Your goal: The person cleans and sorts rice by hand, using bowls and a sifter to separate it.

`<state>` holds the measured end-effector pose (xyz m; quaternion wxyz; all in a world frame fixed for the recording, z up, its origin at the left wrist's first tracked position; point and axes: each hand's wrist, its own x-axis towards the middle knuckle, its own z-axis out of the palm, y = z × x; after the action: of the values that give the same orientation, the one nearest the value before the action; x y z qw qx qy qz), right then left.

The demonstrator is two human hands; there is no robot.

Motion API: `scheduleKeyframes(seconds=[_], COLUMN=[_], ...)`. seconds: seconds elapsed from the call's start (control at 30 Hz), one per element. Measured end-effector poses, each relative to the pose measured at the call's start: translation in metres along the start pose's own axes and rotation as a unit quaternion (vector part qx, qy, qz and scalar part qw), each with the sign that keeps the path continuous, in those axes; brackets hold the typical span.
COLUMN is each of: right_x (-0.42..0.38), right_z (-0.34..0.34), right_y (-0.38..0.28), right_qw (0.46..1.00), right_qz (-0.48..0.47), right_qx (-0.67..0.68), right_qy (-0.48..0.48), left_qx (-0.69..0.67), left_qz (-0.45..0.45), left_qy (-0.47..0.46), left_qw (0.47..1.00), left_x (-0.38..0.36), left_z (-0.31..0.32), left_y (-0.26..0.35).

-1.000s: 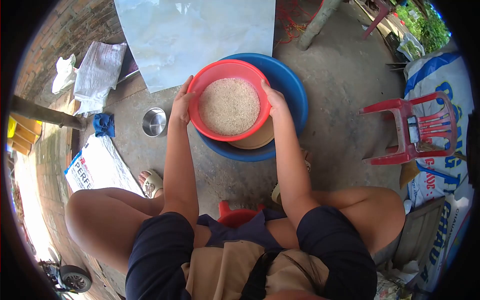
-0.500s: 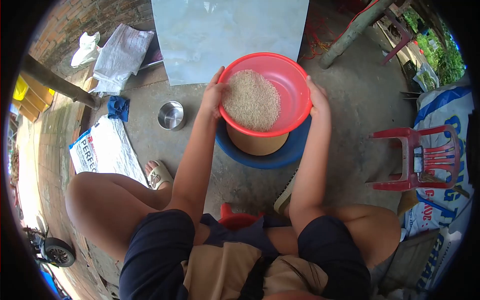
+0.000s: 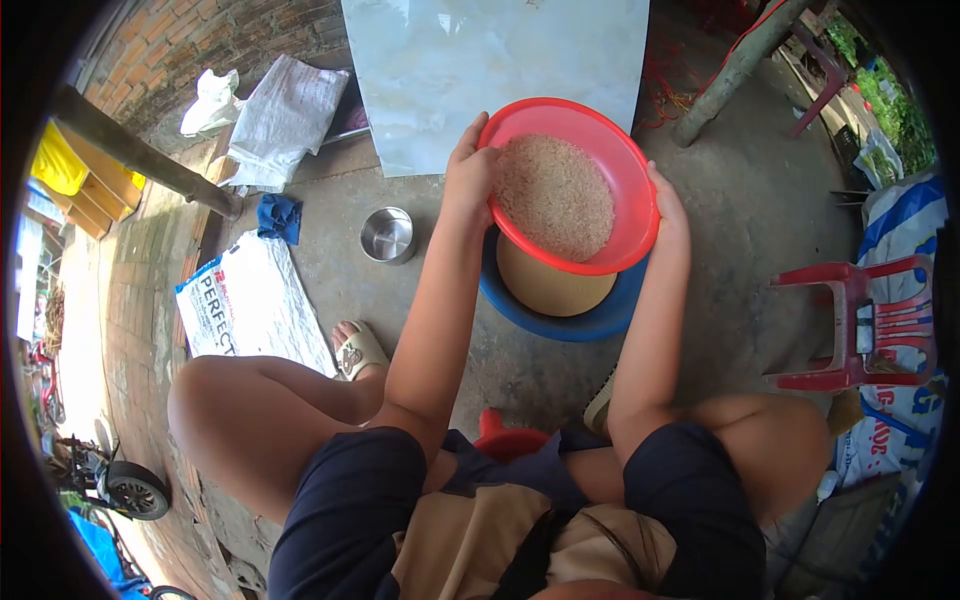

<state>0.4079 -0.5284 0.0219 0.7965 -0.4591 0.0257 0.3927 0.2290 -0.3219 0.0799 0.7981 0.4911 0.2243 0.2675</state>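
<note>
Between my two hands I hold a red plastic basin [image 3: 634,205], tilted, with a heap of rice grains [image 3: 556,195] spread over its left part. My left hand [image 3: 472,175] is closed on the basin's left rim, thumb on the inner side. On the opposite rim, my right hand [image 3: 668,208] grips with its fingers mostly hidden beneath. Below the basin, a blue tub [image 3: 560,328] stands on the floor, partly covered by it. Fine tan grain or powder [image 3: 560,288] shows inside the tub.
A steel pot [image 3: 388,236] sits on the concrete floor to the left, near a blue cloth [image 3: 279,217] and a white printed sack [image 3: 262,305]. A pale board [image 3: 500,60] is ahead. To the right is a red plastic chair [image 3: 848,325]; a wooden post [image 3: 735,75] rises behind.
The whole view has shifted, so everything appears farther right. The red basin has tilted differently, and the rice has spread out within it. Both hands keep their hold on the rim.
</note>
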Motion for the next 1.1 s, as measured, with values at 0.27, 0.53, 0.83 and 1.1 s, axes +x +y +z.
scheduleKeyframes(seconds=[0.27,0.53,0.83,1.1], right_x=[0.001,0.003,0.008,0.004], right_z=[0.071,0.041,-0.010,0.014], right_y=[0.030,0.004,-0.001,-0.008], right_qw=[0.959,0.988,0.999,0.986], right_qz=[-0.157,-0.095,0.004,-0.093], right_qx=[-0.191,-0.092,-0.006,-0.117], right_qy=[0.136,0.074,-0.045,0.073], left_qx=[-0.070,-0.043,-0.015,-0.059], left_qz=[-0.051,-0.023,0.024,-0.013], left_qy=[-0.028,-0.014,0.008,-0.026], left_qw=[0.996,0.999,1.000,0.998], left_x=[0.013,0.012,-0.003,0.015], left_z=[-0.073,-0.042,0.001,-0.028], left_y=[0.032,0.022,-0.004,-0.003])
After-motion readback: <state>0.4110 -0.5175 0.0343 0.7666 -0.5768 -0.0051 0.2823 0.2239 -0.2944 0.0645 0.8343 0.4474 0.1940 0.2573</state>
